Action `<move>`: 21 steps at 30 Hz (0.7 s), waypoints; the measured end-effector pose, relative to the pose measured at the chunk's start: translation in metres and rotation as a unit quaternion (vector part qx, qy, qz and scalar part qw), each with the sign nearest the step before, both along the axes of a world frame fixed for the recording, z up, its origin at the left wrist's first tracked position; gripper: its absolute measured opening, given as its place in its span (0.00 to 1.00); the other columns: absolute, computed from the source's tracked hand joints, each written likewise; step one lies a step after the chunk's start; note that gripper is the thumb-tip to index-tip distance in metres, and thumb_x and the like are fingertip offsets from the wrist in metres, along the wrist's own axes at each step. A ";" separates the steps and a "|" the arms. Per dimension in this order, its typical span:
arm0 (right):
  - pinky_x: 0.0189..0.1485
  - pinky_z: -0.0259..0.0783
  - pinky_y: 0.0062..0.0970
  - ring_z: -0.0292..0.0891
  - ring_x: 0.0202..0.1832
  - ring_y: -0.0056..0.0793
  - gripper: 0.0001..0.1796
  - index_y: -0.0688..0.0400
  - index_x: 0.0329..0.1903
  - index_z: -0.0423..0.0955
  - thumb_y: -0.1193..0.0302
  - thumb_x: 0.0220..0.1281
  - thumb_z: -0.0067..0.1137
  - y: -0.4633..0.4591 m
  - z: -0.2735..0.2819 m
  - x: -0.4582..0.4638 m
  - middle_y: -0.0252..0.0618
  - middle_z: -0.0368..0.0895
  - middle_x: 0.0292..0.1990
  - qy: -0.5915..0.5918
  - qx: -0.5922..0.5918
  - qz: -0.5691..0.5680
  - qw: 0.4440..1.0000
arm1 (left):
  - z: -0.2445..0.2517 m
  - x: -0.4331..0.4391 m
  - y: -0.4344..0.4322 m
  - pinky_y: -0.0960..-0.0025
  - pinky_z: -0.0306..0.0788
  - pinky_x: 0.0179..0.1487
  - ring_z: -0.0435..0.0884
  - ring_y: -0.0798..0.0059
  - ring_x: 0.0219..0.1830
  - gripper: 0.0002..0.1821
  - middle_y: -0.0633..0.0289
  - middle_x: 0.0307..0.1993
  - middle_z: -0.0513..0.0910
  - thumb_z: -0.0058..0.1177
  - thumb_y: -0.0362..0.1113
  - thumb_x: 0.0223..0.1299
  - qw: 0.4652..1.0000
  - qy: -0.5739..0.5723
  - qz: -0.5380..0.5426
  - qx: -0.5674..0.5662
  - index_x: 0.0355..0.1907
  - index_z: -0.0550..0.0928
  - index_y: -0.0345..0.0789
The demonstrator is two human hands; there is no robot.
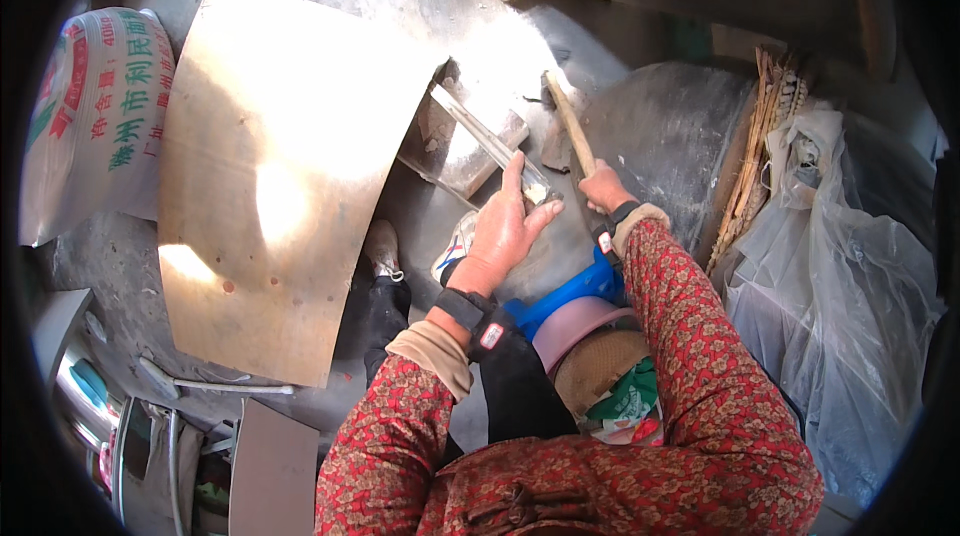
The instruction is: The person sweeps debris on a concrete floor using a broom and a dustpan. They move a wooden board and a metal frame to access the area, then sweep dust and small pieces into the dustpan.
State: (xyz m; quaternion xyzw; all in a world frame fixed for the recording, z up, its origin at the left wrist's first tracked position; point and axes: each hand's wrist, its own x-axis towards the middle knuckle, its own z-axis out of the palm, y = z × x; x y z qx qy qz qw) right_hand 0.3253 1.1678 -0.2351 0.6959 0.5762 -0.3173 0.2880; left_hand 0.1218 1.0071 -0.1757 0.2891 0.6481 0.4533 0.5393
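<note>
My left hand (501, 228) grips the near end of a long, narrow, pale bar (486, 137). The bar looks glossy, perhaps wrapped in clear plastic; its exact kind is not clear. It slants up and left over a block (486, 161) on the floor. To the right, my right hand (604, 189) is closed around a wooden stick (571, 121). The stick's far end reaches into a bright sunlit patch, and I cannot tell whether a head is fixed to it. The two held things are apart.
A large plywood board (292, 296) lies at left, beside a printed woven sack (105, 115). At right are a dark rounded surface (660, 130), a bundle of dry stalks (750, 161) and plastic sheeting (817, 296). Blue (577, 292) and pink (574, 326) plastic containers sit by my legs.
</note>
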 end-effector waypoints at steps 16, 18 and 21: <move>0.52 0.68 0.45 0.72 0.49 0.55 0.27 0.53 0.58 0.65 0.70 0.50 0.52 -0.070 0.081 0.012 0.56 0.77 0.43 0.040 0.037 0.135 0.989 | 0.010 -0.007 0.000 0.59 0.71 0.40 0.79 0.50 0.33 0.46 0.45 0.29 0.79 0.62 0.49 0.52 1.000 -0.006 -0.001 -0.002 0.66 0.54 0.27; 0.51 0.68 0.46 0.72 0.49 0.56 0.27 0.53 0.58 0.65 0.70 0.51 0.52 -0.070 0.068 0.002 0.57 0.77 0.44 0.046 0.093 0.110 0.989 | 0.011 -0.010 0.000 0.67 0.70 0.48 0.78 0.61 0.39 0.45 0.47 0.38 0.79 0.62 0.43 0.52 0.999 -0.019 -0.017 -0.036 0.67 0.54 0.29; 0.48 0.69 0.48 0.73 0.47 0.59 0.22 0.57 0.52 0.66 0.71 0.51 0.50 -0.027 0.039 -0.016 0.59 0.78 0.41 0.042 0.143 0.104 0.983 | 0.012 -0.013 -0.001 0.65 0.70 0.46 0.78 0.60 0.37 0.45 0.47 0.36 0.79 0.63 0.43 0.52 0.996 -0.039 -0.038 -0.064 0.67 0.54 0.31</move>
